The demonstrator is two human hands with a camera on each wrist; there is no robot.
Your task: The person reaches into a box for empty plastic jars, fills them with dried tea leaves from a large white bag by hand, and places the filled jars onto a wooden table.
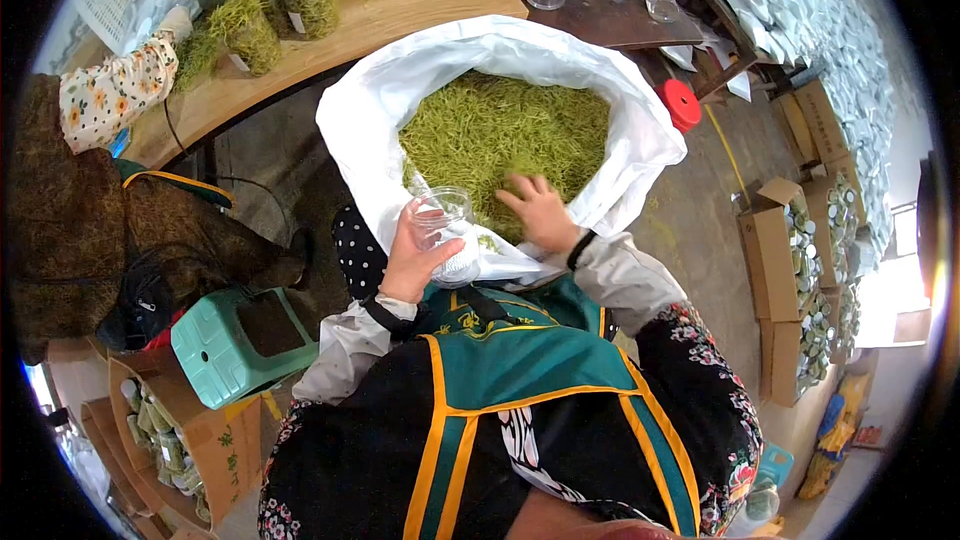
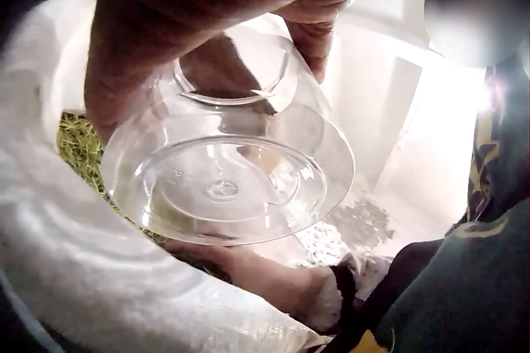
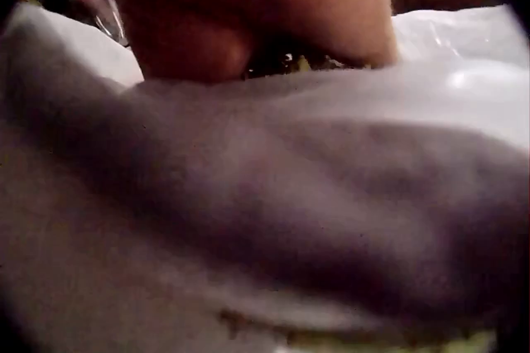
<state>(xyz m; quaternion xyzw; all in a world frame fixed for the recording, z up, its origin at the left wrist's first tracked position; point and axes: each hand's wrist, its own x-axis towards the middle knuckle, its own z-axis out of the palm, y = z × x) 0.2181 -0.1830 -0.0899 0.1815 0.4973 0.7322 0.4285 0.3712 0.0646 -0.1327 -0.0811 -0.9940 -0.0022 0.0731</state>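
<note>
L hand [image 1: 412, 258] grips clear jar [image 1: 445, 230], fingers & thumb curled round its side, over near rim of white bag [image 1: 360, 125]. R hand [image 1: 545, 214] is at the green leaves [image 1: 505, 125] in bag, just R of jar, fingers spread. Carton [image 1: 775, 265] w/ filled jars stands well apart, far R.

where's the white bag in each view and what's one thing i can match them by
Head: bag at upper centre, open around green shreds.
Left wrist: bag down the left side to the bottom edge.
Right wrist: bag, blurred, across most of the picture.
Shared landmark: right hand, near centre in head, low centre in left wrist, top centre in right wrist.
</note>
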